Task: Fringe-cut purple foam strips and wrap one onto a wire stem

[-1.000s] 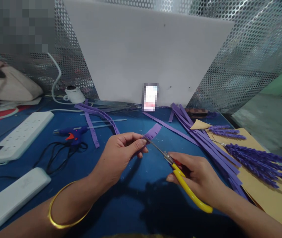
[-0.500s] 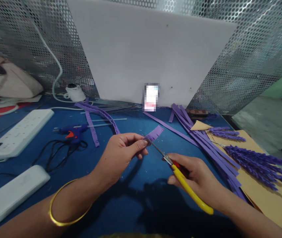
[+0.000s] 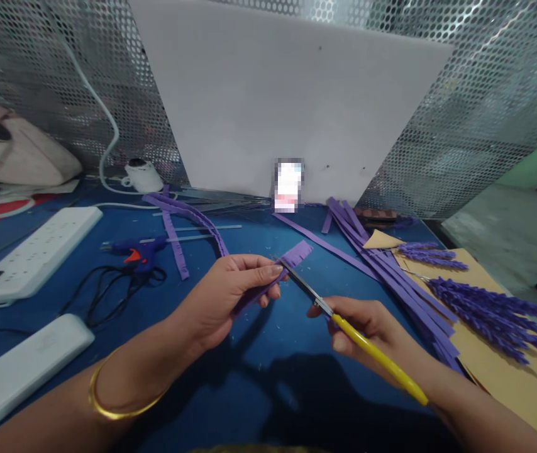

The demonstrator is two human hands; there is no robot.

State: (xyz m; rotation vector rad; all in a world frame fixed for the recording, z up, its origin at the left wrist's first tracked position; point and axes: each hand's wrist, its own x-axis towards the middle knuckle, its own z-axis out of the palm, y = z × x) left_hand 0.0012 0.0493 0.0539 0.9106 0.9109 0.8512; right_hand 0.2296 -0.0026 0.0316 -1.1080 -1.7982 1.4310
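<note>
Since a second ago the scissors (image 3: 344, 321), gripped in the right hand (image 3: 367, 330), have closed on the fringed purple strip (image 3: 292, 257) pinched by the left hand (image 3: 231, 292) above the blue table (image 3: 193, 314), so another cut appears made.

The left hand (image 3: 231, 292) covers the middle of the purple fringed strip (image 3: 292, 257), so only the strip's two ends show, and its fingertips hide how the strip is pinched. The scissors (image 3: 344, 324) have their loops buried in the right hand (image 3: 372, 327); whether the blades meet at the strip is too fine to tell. A small card (image 3: 288, 185) against the white board (image 3: 287, 94) is blurred out. The lower white power strip (image 3: 18, 371) runs off the left edge, and the tan paper (image 3: 523, 371) and the lavender sprigs (image 3: 490, 308) run off the right. Both forearms leave the frame at the bottom.
</note>
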